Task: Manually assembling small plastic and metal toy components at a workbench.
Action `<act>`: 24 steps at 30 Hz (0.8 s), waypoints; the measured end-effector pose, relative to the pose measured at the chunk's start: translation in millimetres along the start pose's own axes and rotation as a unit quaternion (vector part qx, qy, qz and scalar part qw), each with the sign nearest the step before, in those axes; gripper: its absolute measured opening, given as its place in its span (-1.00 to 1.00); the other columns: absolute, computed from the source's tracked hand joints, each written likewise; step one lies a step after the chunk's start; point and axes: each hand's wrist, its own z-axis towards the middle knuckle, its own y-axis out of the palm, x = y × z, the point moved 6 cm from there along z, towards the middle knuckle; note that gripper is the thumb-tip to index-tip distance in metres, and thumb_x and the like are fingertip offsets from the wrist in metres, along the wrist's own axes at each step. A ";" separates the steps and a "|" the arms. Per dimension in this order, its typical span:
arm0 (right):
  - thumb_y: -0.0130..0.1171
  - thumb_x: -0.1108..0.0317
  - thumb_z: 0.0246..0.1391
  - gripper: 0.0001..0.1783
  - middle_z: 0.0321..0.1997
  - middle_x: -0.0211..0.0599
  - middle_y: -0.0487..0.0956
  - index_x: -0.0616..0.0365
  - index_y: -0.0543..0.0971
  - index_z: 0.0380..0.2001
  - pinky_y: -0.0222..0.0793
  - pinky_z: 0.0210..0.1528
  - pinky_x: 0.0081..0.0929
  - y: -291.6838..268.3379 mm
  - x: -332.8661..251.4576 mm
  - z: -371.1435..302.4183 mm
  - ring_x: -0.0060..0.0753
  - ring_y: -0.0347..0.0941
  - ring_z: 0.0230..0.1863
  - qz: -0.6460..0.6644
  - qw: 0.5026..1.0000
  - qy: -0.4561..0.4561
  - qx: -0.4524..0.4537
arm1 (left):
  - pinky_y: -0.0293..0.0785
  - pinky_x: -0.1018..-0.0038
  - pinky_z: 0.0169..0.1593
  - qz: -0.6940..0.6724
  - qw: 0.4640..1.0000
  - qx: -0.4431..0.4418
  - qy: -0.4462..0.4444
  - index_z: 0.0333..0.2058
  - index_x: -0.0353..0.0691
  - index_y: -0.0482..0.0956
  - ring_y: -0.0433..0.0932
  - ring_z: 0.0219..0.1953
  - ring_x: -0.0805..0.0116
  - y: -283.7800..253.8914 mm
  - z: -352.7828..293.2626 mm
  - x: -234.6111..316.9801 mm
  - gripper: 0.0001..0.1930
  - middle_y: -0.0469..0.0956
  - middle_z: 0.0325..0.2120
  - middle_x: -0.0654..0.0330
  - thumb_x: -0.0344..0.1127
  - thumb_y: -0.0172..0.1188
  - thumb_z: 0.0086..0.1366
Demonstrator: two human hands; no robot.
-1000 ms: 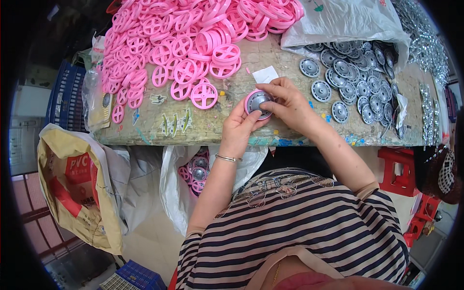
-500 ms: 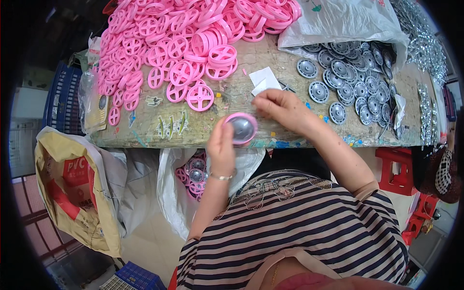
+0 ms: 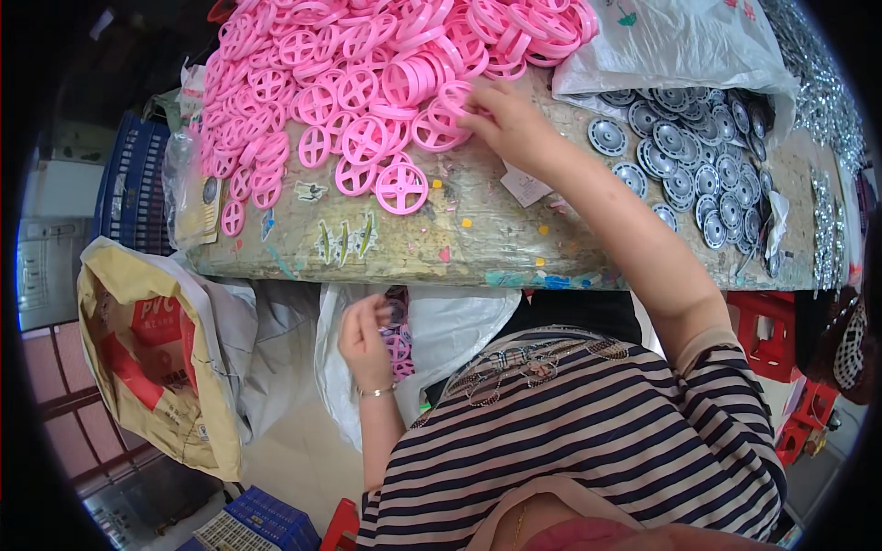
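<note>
Compared with the earlier frame, our two hands are now well apart. Our right hand (image 3: pixel 513 119) has gone from beside the white paper slip (image 3: pixel 526 186) to the right-hand side of the heap of pink, cross-spoked plastic wheels (image 3: pixel 424 75). There its thumb and fingers pinch the rim of one pink wheel (image 3: pixel 453 96), tilted at the heap's edge. Our left hand (image 3: pixel 366 342), which held a pink rim around a grey disc, has dropped nearer us than the heap, over the open white plastic bag (image 3: pixel 459 310). Its fingers are curved, slightly spread and blurred; we cannot tell whether they hold anything. A blurred, round grey disc (image 3: pixel 395 314) shows just beside the fingertips.

Right of the heap, past our forearm, round silver-grey plastic discs (image 3: pixel 707 174) lie piled on the worn bench (image 3: pixel 478 248).

The bench's front edge runs between the heap and us. Open room for moving is the strip from the heap to that edge, dotted with yellow flecks and green-and-white stickers (image 3: pixel 342 241). Right of the heap, our forearm crosses the gap before the discs. Left of the heap and nearer us, an open tan sack (image 3: pixel 216 404) stands below the bench.
</note>
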 end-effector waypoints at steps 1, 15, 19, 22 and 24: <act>0.20 0.30 0.04 -0.75 -0.28 -0.12 0.44 0.22 0.49 -0.26 0.37 -0.20 -0.32 -11.2 -13.5 -10.0 -0.16 0.42 -0.27 0.042 0.999 0.025 0.006 | 0.48 0.59 -0.27 -0.037 0.999 -0.034 -0.020 -0.09 -0.38 0.50 0.54 -0.35 0.47 13.8 2.7 8.6 -0.74 0.56 -0.28 0.12 -0.34 -0.06 0.40; 0.22 0.28 0.01 -0.61 -0.10 -0.09 0.49 0.19 0.50 -0.08 0.36 -0.07 -0.29 -117.3 26.9 -95.5 -0.08 0.39 -0.11 -0.265 0.962 0.013 0.066 | 0.56 0.49 -0.12 -0.313 0.901 -0.259 -0.151 -0.04 -0.34 0.34 0.59 -0.20 0.32 171.4 41.9 80.6 -0.72 0.56 -0.25 0.11 -0.30 0.03 0.38; 0.16 0.30 0.05 -0.68 -0.12 -0.05 0.50 0.22 0.50 -0.14 0.35 -0.08 -0.27 -113.0 68.3 -95.3 -0.04 0.41 -0.15 -0.289 0.956 0.048 -0.011 | 0.64 0.31 -0.17 -0.353 0.877 -0.257 -0.199 -0.02 -0.38 0.34 0.62 -0.21 0.08 173.4 42.0 76.2 -0.68 0.53 -0.18 -0.03 -0.24 -0.08 0.42; 0.10 0.32 0.12 -0.73 -0.21 -0.11 0.53 0.24 0.48 -0.15 0.36 -0.18 -0.36 -111.0 58.7 -83.6 -0.11 0.44 -0.26 -0.206 0.971 0.120 -0.001 | 0.60 0.28 -0.07 -0.443 0.830 -0.285 -0.181 0.04 -0.38 0.31 0.57 -0.10 0.06 172.4 44.5 72.8 -0.67 0.49 -0.10 -0.06 -0.27 -0.11 0.43; 0.06 0.33 0.19 -0.73 -0.37 -0.34 0.54 0.21 0.45 -0.08 0.31 -0.39 -0.52 -95.1 42.0 -81.7 -0.48 0.42 -0.44 0.027 0.979 0.202 0.005 | 0.57 0.26 -0.02 -0.435 0.840 -0.279 -0.167 0.08 -0.38 0.29 0.54 -0.04 0.08 170.0 45.2 67.7 -0.66 0.46 -0.05 -0.05 -0.30 -0.11 0.43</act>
